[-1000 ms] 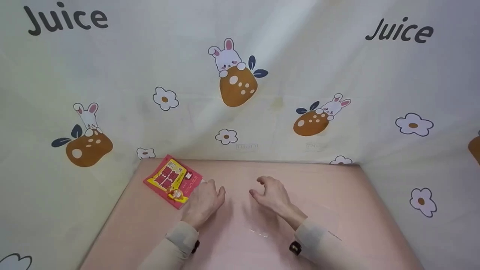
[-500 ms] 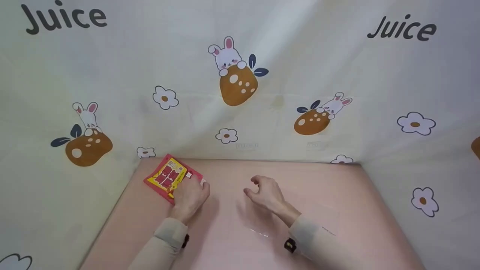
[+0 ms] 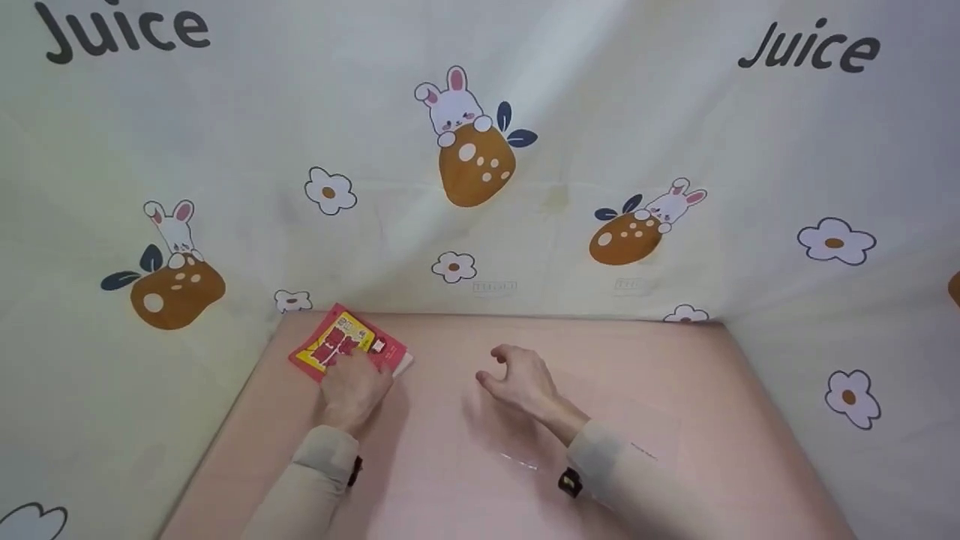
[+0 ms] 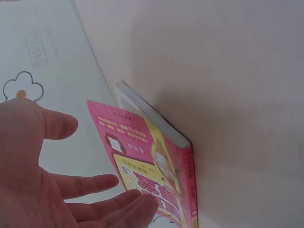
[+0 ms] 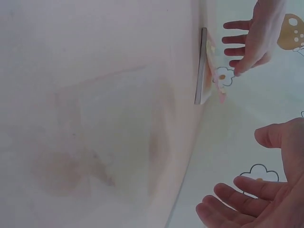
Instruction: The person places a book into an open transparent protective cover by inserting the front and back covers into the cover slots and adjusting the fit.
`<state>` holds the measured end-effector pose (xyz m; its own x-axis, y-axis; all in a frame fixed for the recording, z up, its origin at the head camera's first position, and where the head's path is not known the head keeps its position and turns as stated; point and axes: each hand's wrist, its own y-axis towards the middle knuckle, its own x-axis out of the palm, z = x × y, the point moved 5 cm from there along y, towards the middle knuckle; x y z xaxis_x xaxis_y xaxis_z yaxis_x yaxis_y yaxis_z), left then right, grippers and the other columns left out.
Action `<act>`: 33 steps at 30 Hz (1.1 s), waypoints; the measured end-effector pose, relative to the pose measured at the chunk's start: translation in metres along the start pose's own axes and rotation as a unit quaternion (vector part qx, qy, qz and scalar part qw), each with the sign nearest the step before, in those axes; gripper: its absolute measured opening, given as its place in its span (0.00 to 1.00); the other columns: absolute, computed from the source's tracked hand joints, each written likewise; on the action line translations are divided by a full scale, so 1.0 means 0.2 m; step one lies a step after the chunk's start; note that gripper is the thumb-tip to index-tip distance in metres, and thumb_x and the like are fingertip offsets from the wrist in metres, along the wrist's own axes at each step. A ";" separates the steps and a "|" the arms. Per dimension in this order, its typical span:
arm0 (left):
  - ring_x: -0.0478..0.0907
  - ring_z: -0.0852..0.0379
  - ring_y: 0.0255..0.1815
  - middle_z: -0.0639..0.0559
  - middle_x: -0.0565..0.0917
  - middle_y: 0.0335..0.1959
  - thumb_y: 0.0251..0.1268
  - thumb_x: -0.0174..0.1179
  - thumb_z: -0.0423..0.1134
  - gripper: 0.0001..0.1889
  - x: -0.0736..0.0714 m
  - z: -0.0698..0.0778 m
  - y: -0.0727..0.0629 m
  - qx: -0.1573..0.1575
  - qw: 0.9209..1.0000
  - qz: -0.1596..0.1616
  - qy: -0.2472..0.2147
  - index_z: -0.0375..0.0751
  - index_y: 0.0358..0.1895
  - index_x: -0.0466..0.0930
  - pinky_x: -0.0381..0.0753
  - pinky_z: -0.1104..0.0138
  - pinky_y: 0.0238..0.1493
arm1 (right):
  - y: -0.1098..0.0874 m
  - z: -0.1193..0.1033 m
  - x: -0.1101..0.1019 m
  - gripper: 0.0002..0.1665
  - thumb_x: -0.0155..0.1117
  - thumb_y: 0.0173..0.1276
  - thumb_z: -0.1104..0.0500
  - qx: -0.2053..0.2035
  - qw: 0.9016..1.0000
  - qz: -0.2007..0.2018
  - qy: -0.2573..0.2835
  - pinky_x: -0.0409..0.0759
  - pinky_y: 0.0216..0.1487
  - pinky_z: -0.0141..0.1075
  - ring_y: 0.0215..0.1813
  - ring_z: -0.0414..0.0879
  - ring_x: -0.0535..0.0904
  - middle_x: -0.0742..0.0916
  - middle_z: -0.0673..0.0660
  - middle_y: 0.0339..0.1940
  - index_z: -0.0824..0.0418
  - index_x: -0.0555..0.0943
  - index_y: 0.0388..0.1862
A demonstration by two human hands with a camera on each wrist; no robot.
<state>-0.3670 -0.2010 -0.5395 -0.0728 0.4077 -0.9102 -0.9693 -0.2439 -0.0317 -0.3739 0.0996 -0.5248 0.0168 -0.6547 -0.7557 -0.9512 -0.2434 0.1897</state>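
So the pink and yellow book [image 3: 336,337] is my landmark here. It's lying flat on the pink counter [image 3: 675,375], with a printed cloth [image 3: 360,112] hanging right behind it, bunnies and flowers all over. The front cover is lifted a bit off the white pages along one side, you can see that best from the left wrist. Left hand [image 3: 352,386] is right over the near part of the book, fingers pretty straight and spread, and the right wrist view shows a gap between it and the cover, so it isn't gripping anything. Right hand [image 3: 519,381] is off to the right of the book, thumb and fingers wide apart and loosely bent, nothing in it. Some clear plastic [image 5: 114,128] lies nearer the person and to the right of the book; sheet or bag, can't tell.
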 end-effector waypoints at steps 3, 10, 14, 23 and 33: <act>0.85 0.34 0.50 0.29 0.82 0.55 0.78 0.67 0.55 0.36 0.00 -0.04 0.02 -0.025 1.000 -0.015 -0.006 0.26 0.71 0.70 0.93 0.42 0.57 | 0.01 -0.02 0.01 0.32 0.74 0.75 0.45 -0.005 1.000 0.000 -0.006 0.88 0.69 0.59 0.67 0.65 0.90 0.93 0.67 0.63 0.67 0.86 0.67; 0.84 0.34 0.53 0.27 0.82 0.57 0.77 0.67 0.51 0.35 0.01 -0.09 0.04 -0.043 0.999 -0.032 0.000 0.21 0.68 0.71 0.91 0.39 0.64 | 0.02 -0.04 0.03 0.33 0.75 0.75 0.45 -0.002 1.000 0.000 -0.011 0.88 0.70 0.59 0.68 0.65 0.89 0.93 0.67 0.64 0.67 0.86 0.67; 0.83 0.37 0.47 0.31 0.85 0.50 0.74 0.67 0.47 0.23 0.02 -0.12 0.06 -0.035 0.999 -0.031 0.018 0.24 0.52 0.82 0.90 0.43 0.59 | 0.02 -0.05 0.05 0.32 0.75 0.74 0.46 -0.012 1.000 0.001 -0.014 0.89 0.67 0.59 0.67 0.65 0.90 0.93 0.68 0.63 0.68 0.86 0.66; 0.83 0.42 0.38 0.37 0.85 0.37 0.77 0.64 0.52 0.23 0.04 -0.20 0.13 -0.059 0.995 -0.051 0.065 0.31 0.37 0.83 0.86 0.55 0.40 | 0.03 -0.09 0.08 0.33 0.74 0.73 0.45 -0.008 1.000 -0.005 -0.021 0.89 0.68 0.58 0.67 0.65 0.90 0.93 0.67 0.64 0.67 0.86 0.66; 0.79 0.47 0.30 0.41 0.80 0.30 0.84 0.50 0.72 0.41 -0.02 -0.22 0.20 -0.060 0.985 -0.053 0.150 0.33 0.30 0.83 0.75 0.61 0.31 | 0.04 -0.12 0.14 0.34 0.75 0.74 0.44 0.006 1.000 -0.019 -0.017 0.87 0.72 0.58 0.71 0.65 0.88 0.92 0.66 0.67 0.66 0.85 0.69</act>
<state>-0.3948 -0.2513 -0.5563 0.1180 0.1627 -0.9796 -0.9313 -0.3241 -0.1660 -0.3741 0.0620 -0.5283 0.0434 -0.6208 -0.7828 -0.9539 -0.2588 0.1523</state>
